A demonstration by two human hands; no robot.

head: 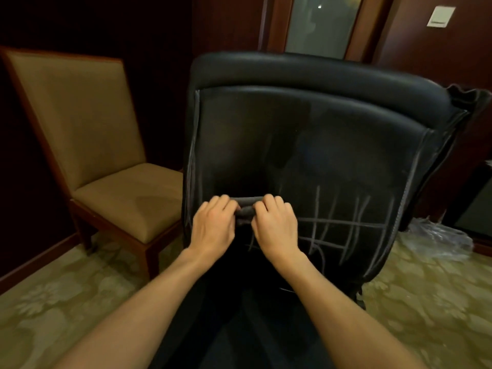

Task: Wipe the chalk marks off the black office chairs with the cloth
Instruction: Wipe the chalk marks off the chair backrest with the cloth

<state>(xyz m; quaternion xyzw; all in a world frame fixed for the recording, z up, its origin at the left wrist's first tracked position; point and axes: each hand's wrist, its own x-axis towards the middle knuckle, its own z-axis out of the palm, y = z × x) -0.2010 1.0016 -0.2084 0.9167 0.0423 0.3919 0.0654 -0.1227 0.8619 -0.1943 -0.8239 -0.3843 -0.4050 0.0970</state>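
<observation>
Black office chair [306, 145], smooth leather back, padded roll on top; pale chalk marks [343, 227] form a scratchy grid low right. Grey cloth [246, 207], rolled into a soft tube, at lower-left of back. Left hand [213, 225] and right hand [277, 225]: grip curled tight round cloth ends. Tan upholstered wooden chair [106, 145] left.

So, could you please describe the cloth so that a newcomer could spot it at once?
Find the black office chair, its back facing the camera. Low on that back, the left hand and right hand hold a rolled cloth. It is dark grey and bunched, unlike the thin pale chalk marks beside it.
</observation>
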